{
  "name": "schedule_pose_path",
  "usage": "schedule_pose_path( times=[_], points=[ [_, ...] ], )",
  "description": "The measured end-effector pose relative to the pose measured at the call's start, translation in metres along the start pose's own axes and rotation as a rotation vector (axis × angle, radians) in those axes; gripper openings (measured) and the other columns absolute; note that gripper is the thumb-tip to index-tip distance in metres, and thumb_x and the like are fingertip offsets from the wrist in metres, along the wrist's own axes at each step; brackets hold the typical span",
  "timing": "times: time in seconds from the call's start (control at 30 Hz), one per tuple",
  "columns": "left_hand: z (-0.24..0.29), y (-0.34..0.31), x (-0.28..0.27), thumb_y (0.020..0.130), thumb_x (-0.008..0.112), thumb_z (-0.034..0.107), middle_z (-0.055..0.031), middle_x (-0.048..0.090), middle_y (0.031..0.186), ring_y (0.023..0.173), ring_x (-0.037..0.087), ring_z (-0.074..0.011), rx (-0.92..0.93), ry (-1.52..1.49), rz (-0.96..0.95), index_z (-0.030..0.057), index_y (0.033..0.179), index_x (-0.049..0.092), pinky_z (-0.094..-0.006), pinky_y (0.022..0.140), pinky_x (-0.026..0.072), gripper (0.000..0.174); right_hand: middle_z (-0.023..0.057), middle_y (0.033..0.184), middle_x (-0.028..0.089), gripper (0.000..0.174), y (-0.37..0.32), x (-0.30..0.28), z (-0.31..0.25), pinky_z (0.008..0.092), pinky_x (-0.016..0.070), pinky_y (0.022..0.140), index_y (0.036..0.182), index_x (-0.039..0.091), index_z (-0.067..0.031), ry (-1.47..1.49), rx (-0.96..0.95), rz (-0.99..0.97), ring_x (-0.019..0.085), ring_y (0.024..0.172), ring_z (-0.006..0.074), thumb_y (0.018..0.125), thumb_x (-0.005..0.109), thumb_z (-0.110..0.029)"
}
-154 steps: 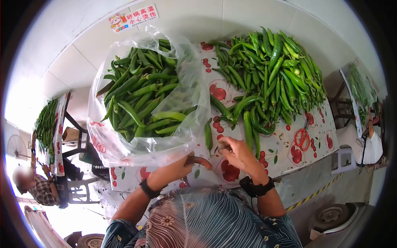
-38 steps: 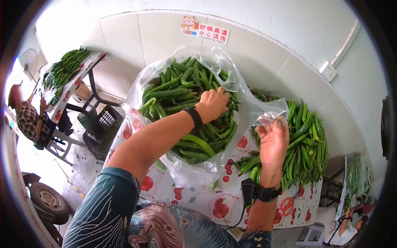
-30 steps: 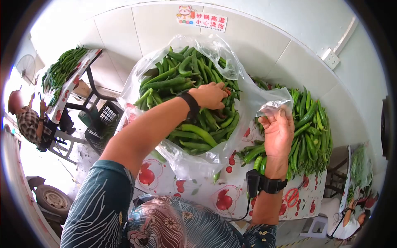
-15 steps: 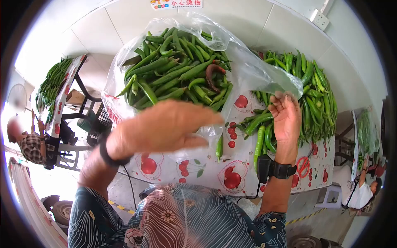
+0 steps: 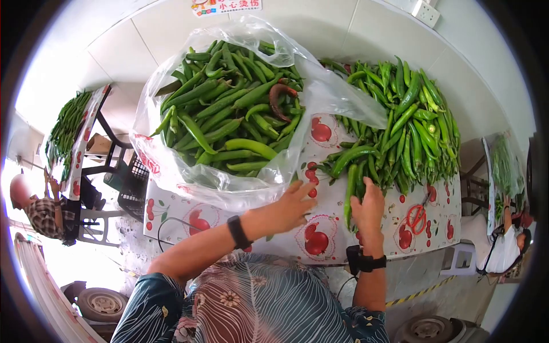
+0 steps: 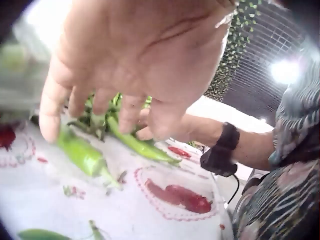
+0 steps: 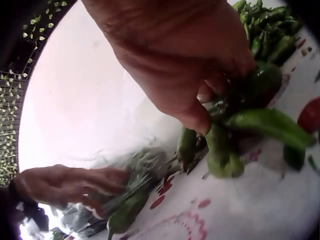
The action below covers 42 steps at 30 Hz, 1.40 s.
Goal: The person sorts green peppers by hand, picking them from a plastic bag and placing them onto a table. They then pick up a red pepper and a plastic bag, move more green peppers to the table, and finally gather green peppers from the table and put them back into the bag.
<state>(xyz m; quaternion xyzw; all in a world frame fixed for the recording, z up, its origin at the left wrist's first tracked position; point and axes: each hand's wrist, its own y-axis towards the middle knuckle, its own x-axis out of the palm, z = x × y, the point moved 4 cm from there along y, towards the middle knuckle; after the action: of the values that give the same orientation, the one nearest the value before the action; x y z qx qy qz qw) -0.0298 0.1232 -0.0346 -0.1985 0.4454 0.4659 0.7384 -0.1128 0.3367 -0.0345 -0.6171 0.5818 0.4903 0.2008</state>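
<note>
The left hand (image 5: 286, 208) is spread with nothing in it, low over the tablecloth at the front right of the plastic bag (image 5: 223, 199); a green pepper (image 6: 82, 155) lies below its fingers in the left wrist view. Green peppers (image 5: 211, 108) and a curved dark red one (image 5: 275, 103) fill the open bag. The right hand (image 5: 369, 211) is at the near edge of the pepper pile (image 5: 412, 126). In the right wrist view its thumb and curled fingers close on a green pepper (image 7: 222, 155); the fingers partly hide the contact.
Red-handled scissors (image 5: 417, 219) lie on the patterned tablecloth (image 5: 377, 243), right of the right hand. A tiled wall (image 5: 320, 34) stands behind. At far left a person (image 5: 43, 214) sits beside another pepper table; another person (image 5: 503, 251) is at far right.
The left hand has come off the bag's peppers and moved down and right to the tablecloth. The right hand has let go of the bag's edge and dropped to the loose peppers.
</note>
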Motion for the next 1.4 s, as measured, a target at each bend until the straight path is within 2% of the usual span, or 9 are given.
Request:
schedule_pose_path(
  times=[0.13,0.43,0.53,0.7,0.9,1.0,1.13,1.23,1.4],
  points=[
    [-0.007,0.005,0.006,0.073,0.070,0.013,-0.0192,0.044,0.127,0.125,0.036,-0.0420,0.023,0.090,0.075,0.0031,0.107,0.057,-0.0455,0.100,0.0402,0.038,0.0184,0.100,0.061,0.043,-0.009,0.009,-0.024,0.0455,0.0426,0.085,0.114,0.055,-0.0024,0.127,0.001,-0.064,0.055,0.097,0.0370,0.071,0.064,-0.004],
    [-0.014,-0.060,-0.009,0.075,0.066,0.012,-0.0116,0.056,0.089,0.109,0.045,-0.0364,0.085,-0.017,-0.222,0.0025,0.089,0.056,-0.0414,0.092,0.0407,0.019,0.0108,0.099,0.062,0.032,-0.016,0.041,-0.115,0.0438,0.0409,0.088,0.104,0.059,-0.0060,0.369,-0.349,-0.284,0.057,0.095,0.0312,0.073,0.065,-0.003],
    [-0.016,-0.075,-0.009,0.077,0.065,0.012,-0.0116,0.055,0.088,0.100,0.050,-0.0342,-0.147,-0.353,-0.060,0.0031,0.089,0.056,-0.0409,0.085,0.0430,0.017,0.0117,0.100,0.063,0.027,-0.011,0.044,-0.118,0.0419,0.0464,0.085,0.102,0.060,-0.0051,0.653,-0.390,-0.301,0.060,0.092,0.0317,0.076,0.064,-0.001],
    [-0.013,-0.082,-0.016,0.079,0.063,0.011,-0.0108,0.056,0.093,0.092,0.056,-0.0302,-0.227,-0.270,-0.108,0.0042,0.090,0.056,-0.0368,0.082,0.0448,0.015,0.0174,0.101,0.064,0.024,0.040,0.017,-0.074,0.0348,0.0507,0.076,0.106,0.059,-0.0032,0.562,-0.096,-0.230,0.065,0.088,0.0310,0.081,0.061,-0.004],
    [-0.018,-0.081,-0.010,0.081,0.062,0.008,-0.0115,0.057,0.098,0.095,0.057,-0.0290,-0.210,-0.264,-0.090,0.0039,0.100,0.056,-0.0352,0.085,0.0448,0.020,0.0200,0.101,0.064,0.025,0.040,0.001,-0.031,0.0405,0.0497,0.079,0.108,0.058,-0.0023,0.115,0.174,-0.397,0.063,0.088,0.0366,0.084,0.060,-0.008],
    [-0.014,-0.073,-0.013,0.081,0.062,0.007,-0.0119,0.056,0.107,0.103,0.056,-0.0293,-0.328,-0.366,-0.091,0.0036,0.108,0.055,-0.0354,0.091,0.0434,0.028,0.0161,0.097,0.064,0.025,0.007,0.022,-0.023,0.0331,0.0519,0.071,0.107,0.057,0.0000,0.233,-0.174,-0.173,0.064,0.082,0.0298,0.082,0.061,-0.005],
    [0.004,-0.054,-0.030,0.080,0.063,0.004,-0.0150,0.049,0.125,0.118,0.048,-0.0310,-0.226,-0.357,0.083,0.0035,0.127,0.047,-0.0358,0.100,0.0389,0.050,0.0182,0.104,0.062,0.030,-0.026,0.043,-0.052,0.0353,0.0517,0.076,0.111,0.056,-0.0005,0.650,0.080,-0.373,0.061,0.096,0.0329,0.082,0.060,-0.005],
    [0.003,-0.042,-0.023,0.078,0.064,0.003,-0.0189,0.041,0.132,0.125,0.042,-0.0329,-0.211,-0.412,0.158,0.0038,0.140,0.033,-0.0356,0.103,0.0356,0.069,0.0182,0.105,0.062,0.028,-0.026,0.041,-0.078,0.0334,0.0511,0.077,0.110,0.057,-0.0008,0.476,-0.265,-0.347,0.062,0.095,0.0294,0.082,0.059,-0.005],
    [-0.015,-0.033,0.002,0.074,0.060,-0.003,-0.0207,0.044,0.126,0.120,0.044,-0.0345,-0.282,-0.329,0.084,0.0037,0.143,0.026,-0.0361,0.101,0.0360,0.077,0.0174,0.103,0.064,0.027,-0.015,0.028,-0.088,0.0321,0.0492,0.080,0.110,0.058,-0.0018,0.581,-0.121,-0.562,0.063,0.091,0.0249,0.084,0.058,-0.005]
  ],
)
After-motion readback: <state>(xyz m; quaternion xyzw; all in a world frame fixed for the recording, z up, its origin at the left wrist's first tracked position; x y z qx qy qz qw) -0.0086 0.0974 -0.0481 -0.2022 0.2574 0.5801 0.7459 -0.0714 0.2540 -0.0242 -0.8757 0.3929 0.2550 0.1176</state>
